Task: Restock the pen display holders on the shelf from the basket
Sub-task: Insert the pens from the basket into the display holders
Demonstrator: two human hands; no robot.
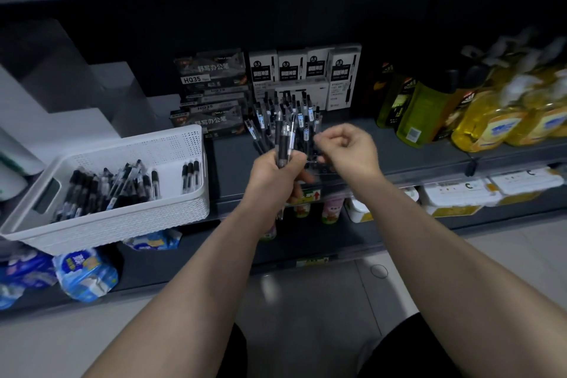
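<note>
My left hand (276, 167) grips a bunch of pens (283, 144) in front of the shelf (233, 163), fingers curled tight round them. My right hand (349, 147) is curled just beside them. I cannot tell if it pinches a pen. My hands hide the holder. More pens lie in the white basket (138, 218).

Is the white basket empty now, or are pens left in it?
Not empty: many black pens lie in the basket, mostly on its left side.

head camera looks down, close, at the shelf (399, 144) (single view).
</note>
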